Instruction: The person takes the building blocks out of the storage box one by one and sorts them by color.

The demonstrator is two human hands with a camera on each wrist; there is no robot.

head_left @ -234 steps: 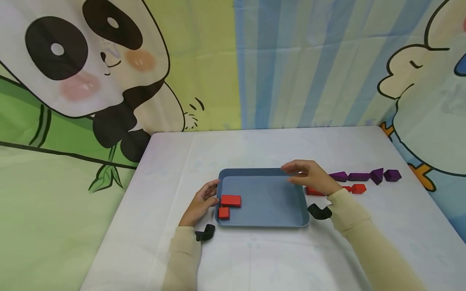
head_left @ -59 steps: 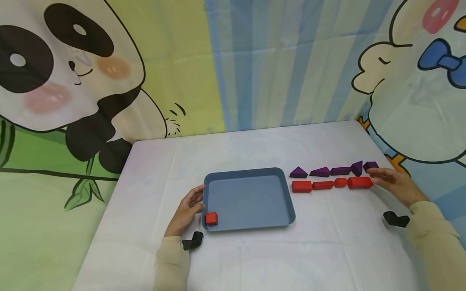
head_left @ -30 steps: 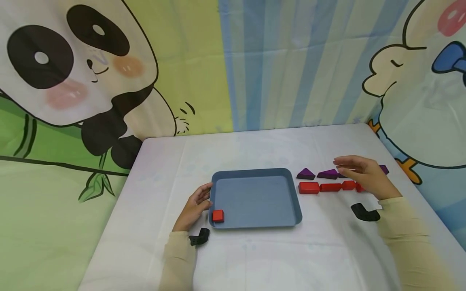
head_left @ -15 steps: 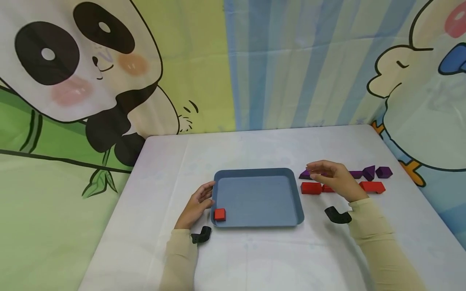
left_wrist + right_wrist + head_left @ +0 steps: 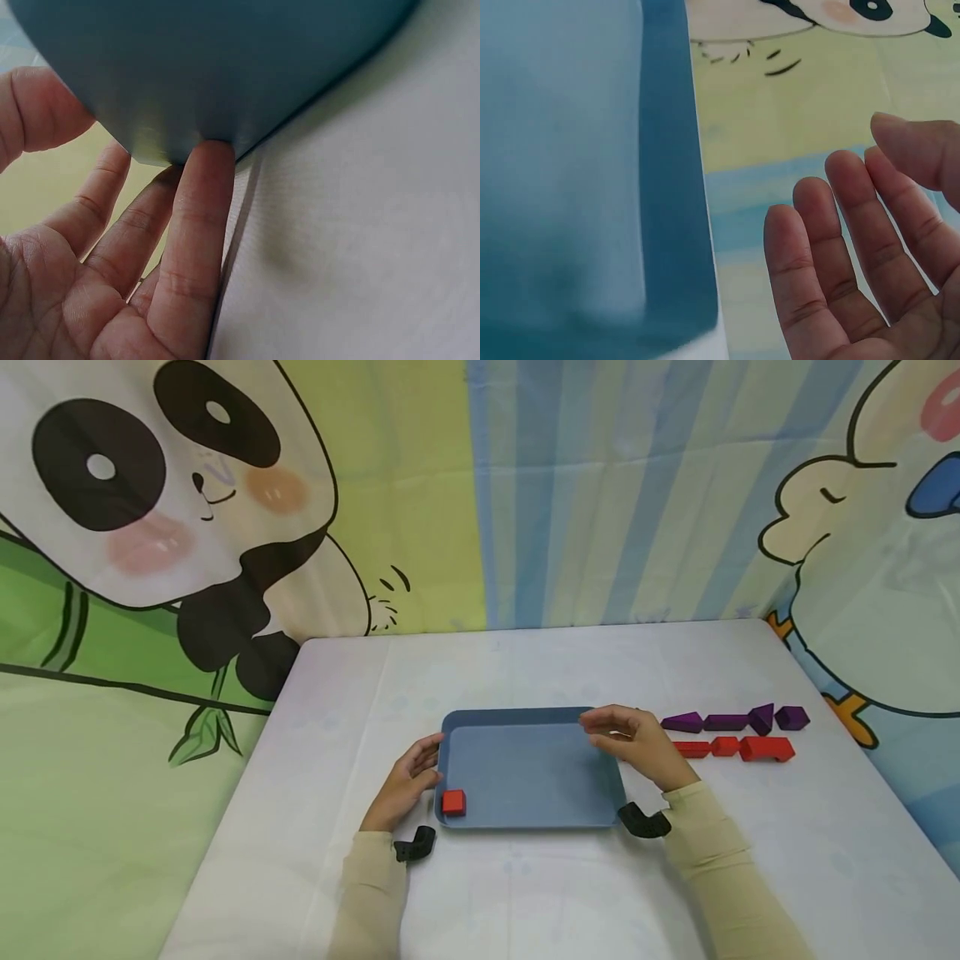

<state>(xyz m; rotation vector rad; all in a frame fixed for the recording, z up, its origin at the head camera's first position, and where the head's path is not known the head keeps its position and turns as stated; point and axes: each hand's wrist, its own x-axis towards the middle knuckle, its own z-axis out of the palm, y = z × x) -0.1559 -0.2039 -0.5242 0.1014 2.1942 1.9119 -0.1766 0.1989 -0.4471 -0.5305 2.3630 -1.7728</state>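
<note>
My left hand [image 5: 401, 785] is at the left edge of a blue-grey tray [image 5: 525, 818], straight fingers touching its outer wall [image 5: 247, 67] in the left wrist view. A red cube [image 5: 453, 802] sits in the tray's near-left corner. My right hand [image 5: 630, 742] hovers over the tray's far-right corner. Its fingers are relaxed and slightly bent, and the right wrist view shows nothing between the thumb and fingers [image 5: 862, 217]. To its right lie a red arch block [image 5: 767, 748], a small red block [image 5: 724, 746] and a long red block [image 5: 691, 749].
Behind the red row runs a purple row, including a long wedge [image 5: 682, 722], a flat bar [image 5: 725, 722], a triangular piece [image 5: 761, 719] and a chunky block [image 5: 792, 718]. My right hand hides the left ends of both rows. A printed cloth [image 5: 585, 527] hangs behind the white table [image 5: 525, 668].
My right hand has moved left from the right end of the rows to the tray. Of the two red blocks in the tray earliest, only the cube is there now. My left hand stays at the tray.
</note>
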